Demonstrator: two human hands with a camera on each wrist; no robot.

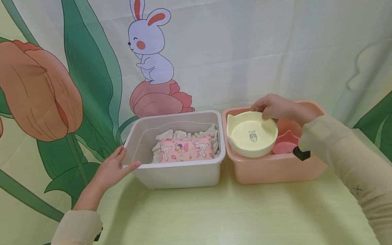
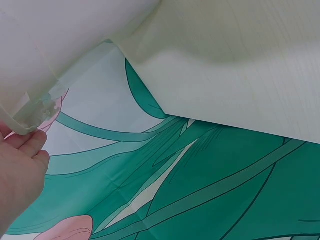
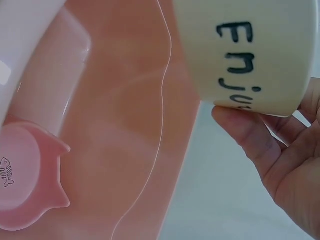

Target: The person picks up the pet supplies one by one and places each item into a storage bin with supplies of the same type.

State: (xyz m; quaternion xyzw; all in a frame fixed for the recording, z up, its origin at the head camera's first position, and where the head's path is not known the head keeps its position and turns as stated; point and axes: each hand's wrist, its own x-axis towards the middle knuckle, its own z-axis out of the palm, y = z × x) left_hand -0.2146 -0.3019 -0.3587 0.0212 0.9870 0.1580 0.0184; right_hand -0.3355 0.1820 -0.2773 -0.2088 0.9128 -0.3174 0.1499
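My right hand (image 1: 275, 106) pinches the far rim of a pale yellow cat-eared bowl (image 1: 249, 136), which has a fishbone print inside. In the right wrist view dark lettering runs along the wall of this bowl (image 3: 245, 55). The bowl is over the left part of a pink bin (image 1: 275, 170), tipped toward me. A smaller pink cat-eared bowl (image 1: 284, 143) sits inside that bin. My left hand (image 1: 111, 170) holds the left rim of a light grey bin (image 1: 180, 177), thumb along its front edge. Inside lies a pink printed pillow-shaped packet (image 1: 186, 149) on crumpled whitish cloth (image 1: 180, 134).
Both bins stand side by side on a pale green table (image 1: 220, 214), a narrow gap between them. Behind hangs a fabric backdrop (image 1: 245, 51) printed with a rabbit, tulips and green leaves.
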